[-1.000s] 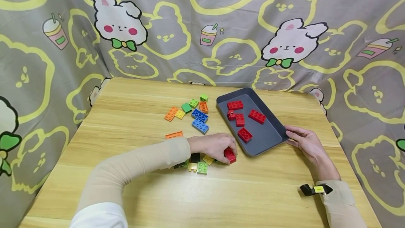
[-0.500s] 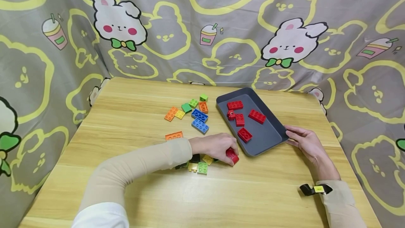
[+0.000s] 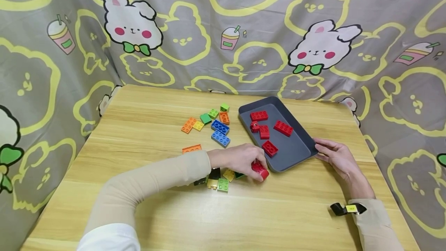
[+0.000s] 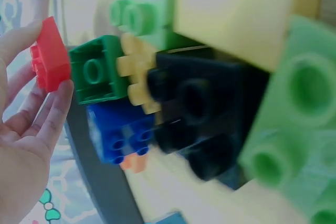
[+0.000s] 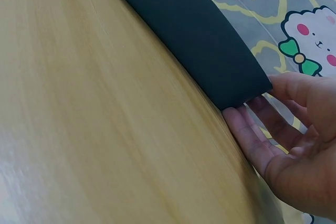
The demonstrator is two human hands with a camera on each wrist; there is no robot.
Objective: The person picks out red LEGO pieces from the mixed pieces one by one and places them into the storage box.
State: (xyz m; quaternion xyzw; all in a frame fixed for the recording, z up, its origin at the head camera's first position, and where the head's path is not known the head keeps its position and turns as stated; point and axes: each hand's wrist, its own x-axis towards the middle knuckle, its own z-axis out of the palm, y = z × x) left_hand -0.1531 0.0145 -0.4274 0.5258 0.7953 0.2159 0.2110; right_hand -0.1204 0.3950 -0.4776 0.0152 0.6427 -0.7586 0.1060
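My left hand (image 3: 243, 160) grips a red toy brick (image 3: 261, 171) between thumb and fingers, just in front of the tray's near-left corner. In the left wrist view, that hand (image 4: 29, 129) holds the same brick by its ends, its studs facing the palm. At the right, my right hand (image 3: 338, 160) holds the near-right corner of a dark grey tray (image 3: 294, 152). The right wrist view has the thumb at the rim and fingertips low against the corner. Several red bricks (image 3: 283, 128) lie inside the tray, one with an eye printed on it.
Left of the tray lie blue bricks (image 3: 220, 138), orange bricks (image 3: 188, 125) and green bricks (image 3: 205, 118). Nearer, a mixed cluster with a black brick (image 3: 215, 173) and a light green brick (image 3: 223, 185) is partly hidden by my left arm. A patterned curtain (image 3: 195, 22) stands behind the table.
My left hand has slid slightly right with the red brick, away from the cluster, uncovering a dark green brick behind it. The right hand and the tray have stayed put.
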